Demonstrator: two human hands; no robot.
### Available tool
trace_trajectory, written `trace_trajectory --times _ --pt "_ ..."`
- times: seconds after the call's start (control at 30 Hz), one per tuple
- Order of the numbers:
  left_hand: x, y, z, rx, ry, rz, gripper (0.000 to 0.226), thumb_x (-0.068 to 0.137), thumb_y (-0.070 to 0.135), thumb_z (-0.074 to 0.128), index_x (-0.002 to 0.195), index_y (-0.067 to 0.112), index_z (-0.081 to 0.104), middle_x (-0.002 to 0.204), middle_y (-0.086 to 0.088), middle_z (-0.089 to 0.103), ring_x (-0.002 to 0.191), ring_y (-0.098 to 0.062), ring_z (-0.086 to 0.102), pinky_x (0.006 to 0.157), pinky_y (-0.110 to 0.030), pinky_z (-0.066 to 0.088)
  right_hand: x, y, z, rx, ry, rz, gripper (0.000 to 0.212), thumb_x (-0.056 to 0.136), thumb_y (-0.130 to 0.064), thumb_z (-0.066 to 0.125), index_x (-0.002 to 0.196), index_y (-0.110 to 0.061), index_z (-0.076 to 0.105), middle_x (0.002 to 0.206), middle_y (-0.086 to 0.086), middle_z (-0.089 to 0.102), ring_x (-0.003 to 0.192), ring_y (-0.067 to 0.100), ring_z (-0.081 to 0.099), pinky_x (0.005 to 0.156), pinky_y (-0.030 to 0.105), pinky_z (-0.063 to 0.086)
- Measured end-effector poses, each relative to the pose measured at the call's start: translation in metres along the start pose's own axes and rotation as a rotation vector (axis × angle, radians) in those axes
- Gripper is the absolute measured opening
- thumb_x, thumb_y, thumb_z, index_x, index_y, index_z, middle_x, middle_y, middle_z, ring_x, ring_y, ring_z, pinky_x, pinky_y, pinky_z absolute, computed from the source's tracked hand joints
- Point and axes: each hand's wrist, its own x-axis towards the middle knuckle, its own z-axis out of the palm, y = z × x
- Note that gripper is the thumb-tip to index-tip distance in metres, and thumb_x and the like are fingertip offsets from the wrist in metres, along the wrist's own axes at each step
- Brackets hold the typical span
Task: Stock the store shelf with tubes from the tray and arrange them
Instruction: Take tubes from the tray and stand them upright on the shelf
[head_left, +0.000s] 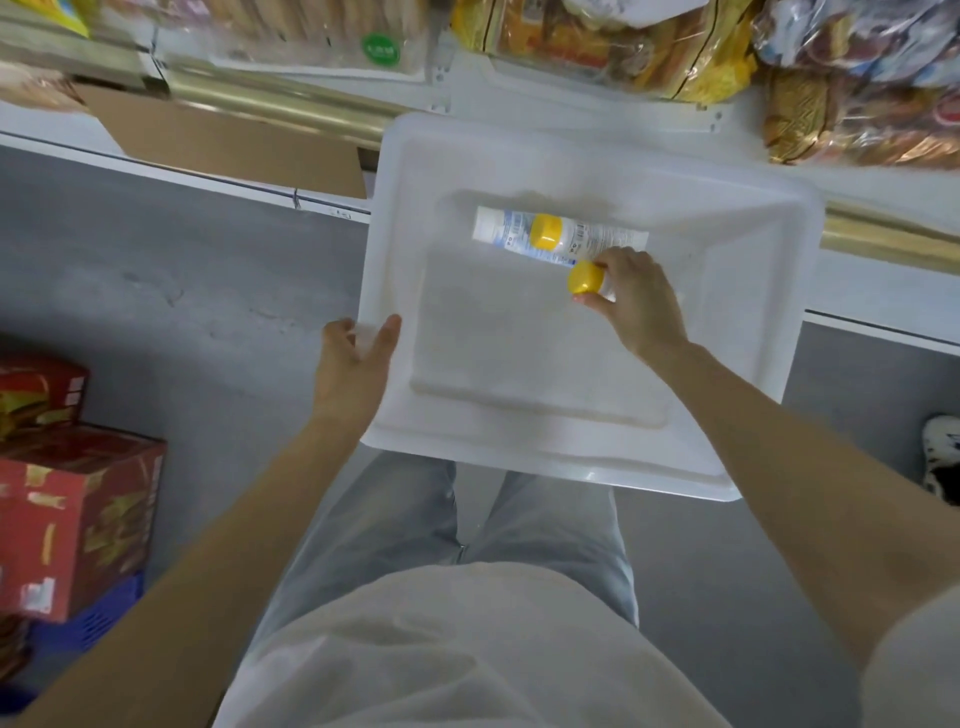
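A white plastic tray (727, 249) is held out in front of me, and my left hand (353, 364) grips its left rim. Inside it, near the far wall, lies a white tube (498, 228) on its side, and a second tube stands on it with its yellow cap (545, 232) facing up. My right hand (636, 296) is curled round a third tube, whose yellow cap (585, 277) sticks out to the left; its white body is mostly hidden by my fingers.
Store shelves (883, 291) run across the top with packaged baked goods (857, 78). A cardboard piece (234, 140) lies on the shelf at left. Red boxes (78, 519) on a blue crate sit at my lower left. A patterned shoe (943, 452) shows at the right edge.
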Motion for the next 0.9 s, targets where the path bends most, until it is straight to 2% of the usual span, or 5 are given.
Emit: trace_trajectory --times 0.23,0.33,0.57,0.73,0.9 --pt "-0.022 0.026 -0.003 0.052 0.073 0.37 0.05 0.094 0.043 0.051 0.134 0.015 0.041 0.133 -0.001 0.047 0.115 -0.011 0.048 0.095 -0.03 0.042 -0.037 -0.074 -0.004 0.775 0.217 0.361 0.037 0.088 -0.021 0.069 0.117 -0.007 0.052 0.089 -0.009 0.055 0.074 -0.005 0.057 0.073 0.017 0.047" --pt "-0.026 0.032 -0.001 0.123 -0.041 0.397 0.05 0.093 0.048 0.048 0.133 0.018 0.045 0.131 0.004 0.045 0.113 -0.006 0.044 0.092 -0.025 0.035 -0.054 -0.098 -0.008 1.124 0.125 0.493 0.017 0.091 -0.018 0.063 0.105 -0.011 0.056 0.096 -0.001 0.06 0.095 0.012 0.063 0.082 0.028 0.056" --pt "-0.015 0.04 -0.007 -0.275 -0.134 0.017 0.065 0.088 0.051 0.056 0.137 0.013 0.039 0.132 0.0 0.05 0.119 -0.015 0.05 0.104 -0.034 0.039 -0.076 -0.145 -0.014 2.022 -0.001 0.774 0.029 0.097 -0.013 0.054 0.119 0.005 0.049 0.112 0.019 0.063 0.102 0.025 0.065 0.09 0.035 0.055" --pt "-0.025 0.048 -0.004 -0.492 -0.418 0.076 0.039 0.094 0.032 0.055 0.123 0.007 0.058 0.116 -0.006 0.067 0.106 -0.017 0.065 0.096 -0.033 0.05 -0.084 -0.168 -0.012 2.107 -0.251 0.652 0.021 0.094 -0.01 0.055 0.111 0.0 0.049 0.112 0.02 0.064 0.102 0.028 0.064 0.092 0.038 0.054" --pt "-0.02 0.048 -0.006 -0.624 -0.439 0.02 0.024 0.095 0.02 0.054 0.112 0.004 0.061 0.096 -0.007 0.066 0.093 -0.021 0.064 0.09 -0.035 0.053 -0.078 -0.156 -0.013 1.617 -0.412 0.443 0.008 0.094 -0.013 0.056 0.096 -0.005 0.054 0.103 0.014 0.066 0.095 0.025 0.065 0.094 0.04 0.053"
